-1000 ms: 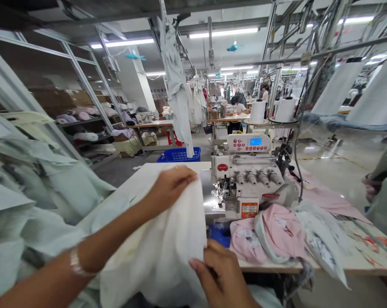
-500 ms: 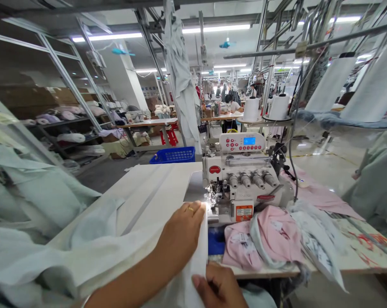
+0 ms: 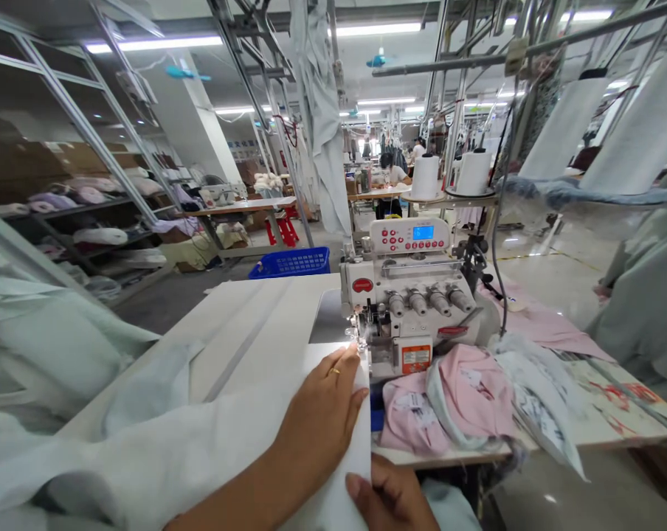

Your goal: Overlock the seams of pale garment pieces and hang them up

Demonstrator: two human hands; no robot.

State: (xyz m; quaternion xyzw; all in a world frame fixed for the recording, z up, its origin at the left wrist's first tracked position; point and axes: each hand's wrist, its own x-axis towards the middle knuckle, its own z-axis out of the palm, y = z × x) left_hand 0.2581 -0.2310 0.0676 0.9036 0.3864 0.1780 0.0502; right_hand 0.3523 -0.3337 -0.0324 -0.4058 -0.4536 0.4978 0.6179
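Left hand [image 3: 322, 424], gold ring on one finger: lies flat on a white woven cloth panel [image 3: 336, 464], fingers together and extended, not closed on anything. Fingertips end at the cloth's upper edge, just in front of the needle area. Right hand [image 3: 392, 501]: at the bottom of the view against the cloth's long edge, fingers partly cut off by the frame; cannot tell whether they grip the cloth.

The cloth lies on a flat white sewing table [image 3: 245, 324], between both hands and just short of the presser foot. It runs left into a heap of pale mint fabric [image 3: 62, 346].

Just right of the cloth: a white overlock sewing machine [image 3: 416, 302] with red-buttoned control panel. Beside and below it: crumpled pink garment pieces [image 3: 449, 405] and a printed white fabric bundle [image 3: 538, 402]. Behind it: two white thread cones [image 3: 449, 175] on a stand.

Farther off: a blue plastic crate [image 3: 289, 263], a pale hanging garment [image 3: 319, 103], and a co-worker [image 3: 392, 173] seated at a distant table.
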